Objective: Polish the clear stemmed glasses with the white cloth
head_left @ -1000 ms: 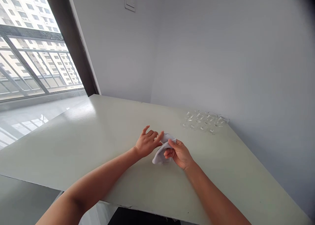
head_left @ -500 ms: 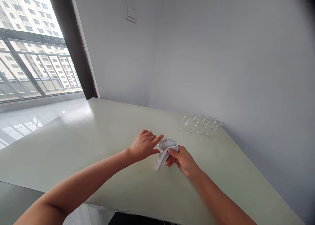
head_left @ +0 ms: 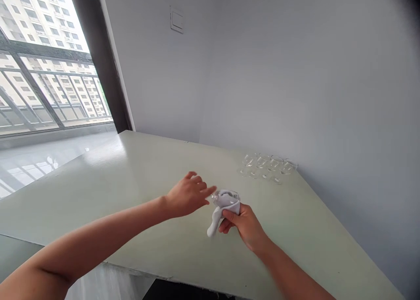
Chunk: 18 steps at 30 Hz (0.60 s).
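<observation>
My right hand point(head_left: 244, 223) is closed on a white cloth point(head_left: 215, 221), with the thumb pressing on it from above. The cloth is bunched around and inside a small clear stemmed glass point(head_left: 235, 195), which lies tilted on its side above the tabletop. My left hand point(head_left: 190, 195) is at the stem end of that glass, its index finger and thumb stretched apart. The fingertips are very near the glass's foot; whether they touch it is hard to tell because the glass is see-through.
Several clear stemmed glasses point(head_left: 269, 163) stand upright in a cluster by the right wall on the pale glossy table point(head_left: 147, 169). A wall switch point(head_left: 177, 20) is on the back wall. A window with railings point(head_left: 59, 90) is at the left.
The glass and cloth have dropped slightly, and more of the glass rim shows. My left hand has drawn back a little to the left, its thumb and index finger nearer together.
</observation>
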Tool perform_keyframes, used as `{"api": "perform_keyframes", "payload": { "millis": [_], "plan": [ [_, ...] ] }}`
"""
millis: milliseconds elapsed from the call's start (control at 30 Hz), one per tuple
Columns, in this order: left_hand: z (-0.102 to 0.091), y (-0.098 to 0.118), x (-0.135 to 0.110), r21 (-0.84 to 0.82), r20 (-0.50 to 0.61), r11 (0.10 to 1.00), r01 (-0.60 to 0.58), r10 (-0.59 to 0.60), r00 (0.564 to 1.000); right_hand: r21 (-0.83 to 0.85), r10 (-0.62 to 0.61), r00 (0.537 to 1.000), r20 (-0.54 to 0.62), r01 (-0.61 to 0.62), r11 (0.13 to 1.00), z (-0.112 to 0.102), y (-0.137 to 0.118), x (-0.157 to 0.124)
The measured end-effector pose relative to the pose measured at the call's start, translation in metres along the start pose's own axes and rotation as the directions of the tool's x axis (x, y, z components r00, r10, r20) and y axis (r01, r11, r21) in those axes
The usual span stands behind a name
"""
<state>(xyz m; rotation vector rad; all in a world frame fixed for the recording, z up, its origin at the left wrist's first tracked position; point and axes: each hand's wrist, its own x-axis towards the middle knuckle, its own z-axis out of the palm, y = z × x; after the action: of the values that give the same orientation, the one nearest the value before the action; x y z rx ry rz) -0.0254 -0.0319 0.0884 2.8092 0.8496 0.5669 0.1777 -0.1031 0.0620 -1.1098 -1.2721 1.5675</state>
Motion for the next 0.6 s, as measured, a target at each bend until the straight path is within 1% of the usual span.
{"api": "perform_keyframes", "payload": {
  "millis": [33,67,100,133,167,200,233,267,300,333,367,400,433,467,500,533,567,600],
  "plan": [
    [0.004,0.003,-0.001,0.137,-0.072,0.989,-0.054,0.065,0.995,0.133,0.035,0.999,-0.021,-0.032,0.991,0.002,0.003,0.002],
    [0.006,0.005,-0.001,0.223,-0.084,0.969,-0.105,0.127,0.988,0.236,0.058,0.998,-0.023,-0.050,0.970,0.005,0.005,0.004],
    [0.006,0.007,-0.002,0.256,-0.069,0.957,-0.139,0.161,0.985,0.299,0.068,0.998,-0.015,-0.060,0.952,0.008,0.006,0.004],
    [0.005,0.007,-0.002,0.249,-0.050,0.958,-0.140,0.157,0.986,0.315,0.066,0.998,0.001,-0.063,0.947,0.010,0.006,0.002],
    [0.003,0.008,-0.003,0.207,-0.023,0.972,-0.112,0.120,0.993,0.285,0.053,0.998,0.025,-0.058,0.957,0.011,0.004,0.000],
    [-0.001,0.008,-0.003,0.127,0.021,0.990,-0.063,0.061,0.998,0.219,0.031,0.998,0.058,-0.043,0.975,0.011,0.001,-0.003],
    [-0.004,0.007,-0.004,0.010,0.091,1.000,0.000,-0.001,0.996,0.130,0.008,0.995,0.099,-0.021,0.991,0.010,-0.003,-0.006],
    [-0.008,0.006,-0.005,-0.127,0.188,0.989,0.071,-0.046,0.981,0.032,-0.008,0.989,0.151,0.003,0.999,0.008,-0.008,-0.009],
    [-0.010,0.005,-0.005,-0.266,0.294,0.954,0.142,-0.060,0.954,-0.055,-0.013,0.978,0.208,0.025,0.998,0.005,-0.013,-0.011],
    [-0.011,0.004,-0.006,-0.382,0.389,0.901,0.205,-0.044,0.920,-0.122,-0.009,0.965,0.262,0.042,0.992,0.001,-0.017,-0.012],
    [-0.010,0.003,-0.007,-0.461,0.455,0.852,0.249,-0.014,0.890,-0.165,0.000,0.954,0.301,0.052,0.985,-0.003,-0.021,-0.012],
    [-0.008,0.003,-0.008,-0.488,0.473,0.831,0.267,-0.005,0.881,-0.188,0.009,0.949,0.316,0.053,0.981,-0.006,-0.023,-0.011],
    [-0.004,0.003,-0.009,-0.461,0.435,0.849,0.257,-0.035,0.900,-0.190,0.016,0.953,0.304,0.044,0.981,-0.008,-0.023,-0.009],
    [0.000,0.004,-0.010,-0.387,0.348,0.896,0.219,-0.078,0.934,-0.168,0.017,0.965,0.263,0.029,0.985,-0.010,-0.022,-0.006],
    [0.005,0.005,-0.011,-0.268,0.227,0.949,0.164,-0.103,0.968,-0.117,0.016,0.979,0.202,0.008,0.993,-0.009,-0.019,-0.002],
    [0.010,0.006,-0.013,-0.121,0.097,0.987,0.104,-0.093,0.991,-0.040,0.022,0.990,0.136,-0.017,0.999,-0.008,-0.016,0.001],
    [0.015,0.007,-0.014,0.025,-0.015,0.998,0.051,-0.051,0.999,0.052,0.039,0.996,0.078,-0.043,0.998,-0.005,-0.012,0.003],
    [0.018,0.007,-0.016,0.144,-0.086,0.990,0.003,0.009,0.996,0.141,0.054,0.998,0.036,-0.059,0.988,-0.002,-0.008,0.005]
  ]
}}
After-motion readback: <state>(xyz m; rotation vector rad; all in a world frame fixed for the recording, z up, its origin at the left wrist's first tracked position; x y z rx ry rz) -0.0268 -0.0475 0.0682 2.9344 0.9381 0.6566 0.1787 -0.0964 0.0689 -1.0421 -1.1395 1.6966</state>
